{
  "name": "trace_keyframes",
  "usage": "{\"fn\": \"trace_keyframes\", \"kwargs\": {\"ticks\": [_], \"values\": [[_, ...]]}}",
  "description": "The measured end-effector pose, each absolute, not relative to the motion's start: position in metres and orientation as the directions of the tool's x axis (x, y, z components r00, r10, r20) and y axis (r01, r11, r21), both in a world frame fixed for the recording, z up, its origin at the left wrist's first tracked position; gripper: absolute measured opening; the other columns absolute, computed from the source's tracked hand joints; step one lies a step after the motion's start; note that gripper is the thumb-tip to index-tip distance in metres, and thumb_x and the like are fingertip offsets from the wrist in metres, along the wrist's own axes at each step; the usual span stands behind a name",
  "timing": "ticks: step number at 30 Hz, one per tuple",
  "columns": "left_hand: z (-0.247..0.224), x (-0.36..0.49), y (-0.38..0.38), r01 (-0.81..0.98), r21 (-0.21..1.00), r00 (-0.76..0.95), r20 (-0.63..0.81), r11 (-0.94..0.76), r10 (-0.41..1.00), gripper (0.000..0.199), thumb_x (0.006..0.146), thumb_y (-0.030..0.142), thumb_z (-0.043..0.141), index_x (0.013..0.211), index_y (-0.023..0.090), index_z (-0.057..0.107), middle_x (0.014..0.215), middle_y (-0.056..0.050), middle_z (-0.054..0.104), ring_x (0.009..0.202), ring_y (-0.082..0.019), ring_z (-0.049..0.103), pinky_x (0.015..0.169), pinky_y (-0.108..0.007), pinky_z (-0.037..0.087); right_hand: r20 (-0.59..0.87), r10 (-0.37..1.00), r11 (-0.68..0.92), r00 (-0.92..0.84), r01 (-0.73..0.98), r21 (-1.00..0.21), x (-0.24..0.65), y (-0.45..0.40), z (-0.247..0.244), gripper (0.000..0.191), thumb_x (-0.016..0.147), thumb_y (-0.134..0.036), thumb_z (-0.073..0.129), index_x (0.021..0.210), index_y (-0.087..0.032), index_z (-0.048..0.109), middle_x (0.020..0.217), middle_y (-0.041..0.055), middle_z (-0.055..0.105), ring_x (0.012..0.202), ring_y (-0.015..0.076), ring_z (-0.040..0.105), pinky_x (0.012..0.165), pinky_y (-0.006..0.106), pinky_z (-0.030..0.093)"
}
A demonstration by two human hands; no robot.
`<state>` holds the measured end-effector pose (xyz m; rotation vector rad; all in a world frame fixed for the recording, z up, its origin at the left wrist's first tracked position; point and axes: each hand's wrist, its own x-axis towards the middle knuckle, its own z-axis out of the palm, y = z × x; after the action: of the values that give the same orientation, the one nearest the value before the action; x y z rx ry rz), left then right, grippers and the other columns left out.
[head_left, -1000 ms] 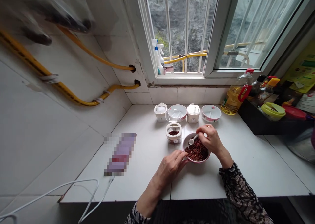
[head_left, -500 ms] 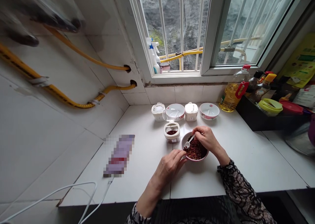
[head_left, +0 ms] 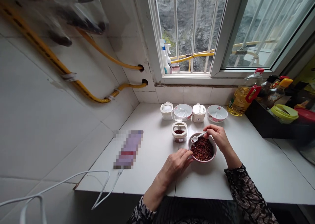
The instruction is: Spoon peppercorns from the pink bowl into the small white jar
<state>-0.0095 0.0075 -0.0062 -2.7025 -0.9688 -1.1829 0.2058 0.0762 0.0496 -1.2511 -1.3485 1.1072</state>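
Note:
A bowl (head_left: 214, 154) with a pink outside stands on the white counter, holding many small dark-red peppercorns (head_left: 203, 149). My left hand (head_left: 177, 161) grips the bowl's near left rim between thumb and fingers. In my right hand (head_left: 217, 136) is a small white plastic spoon (head_left: 197, 138), pinched by its handle. The spoon's head is over the left far part of the bowl, just above the peppercorns. Close by on the far left stands a seasoning jar (head_left: 179, 135) with its lid raised and dark-red contents inside.
Behind stand two white-topped seasoning jars (head_left: 166, 111) (head_left: 199, 114) and two flowered bowls (head_left: 183, 112) (head_left: 217, 114). An oil bottle (head_left: 242, 97) and a black box (head_left: 261, 122) of condiments are at right. A blurred-out phone (head_left: 129, 150) with a white cable (head_left: 108, 184) lies left.
The spoon has risen from the peppercorns toward the bowl's far left rim, its handle now lying flatter. My left hand stays on the bowl. The whole view has shifted slightly.

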Motion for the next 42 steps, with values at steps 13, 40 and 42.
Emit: {"fn": "trace_keyframes", "kwargs": {"ticks": [13,40,42], "values": [[-0.007,-0.009,0.007,0.566,0.212,0.505,0.675,-0.797,0.538,0.019,0.104,0.028,0.04,0.11,0.015,0.053,0.087,-0.007,0.066,0.077,-0.018,0.068,0.059,-0.026,0.055,0.636,0.75,0.641,-0.183,0.441,-0.629,0.168,0.057,0.049,0.02,0.095,-0.02,0.048,0.101,-0.022,0.067,0.09,0.0057,0.075,0.081,0.0201,0.068,0.085,0.04,0.05],[-0.003,-0.012,0.004,0.558,0.215,0.528,0.652,-0.801,0.543,0.016,0.103,0.024,0.043,0.112,0.016,0.053,0.091,-0.007,0.067,0.078,-0.016,0.068,0.064,-0.025,0.057,0.157,0.98,0.194,-0.121,0.405,-0.894,0.197,0.067,0.048,0.02,0.069,-0.018,0.045,0.065,-0.02,0.065,0.049,-0.0023,0.06,0.05,0.014,0.056,0.056,0.025,0.043],[-0.003,-0.012,0.004,0.562,0.216,0.526,0.652,-0.799,0.546,0.016,0.103,0.024,0.043,0.112,0.016,0.053,0.091,-0.007,0.067,0.078,-0.016,0.068,0.064,-0.025,0.057,0.114,0.99,0.136,-0.084,0.334,-0.933,0.199,0.069,0.047,0.019,0.067,-0.02,0.046,0.064,-0.019,0.065,0.048,-0.0026,0.06,0.048,0.0136,0.055,0.054,0.024,0.042]]}}
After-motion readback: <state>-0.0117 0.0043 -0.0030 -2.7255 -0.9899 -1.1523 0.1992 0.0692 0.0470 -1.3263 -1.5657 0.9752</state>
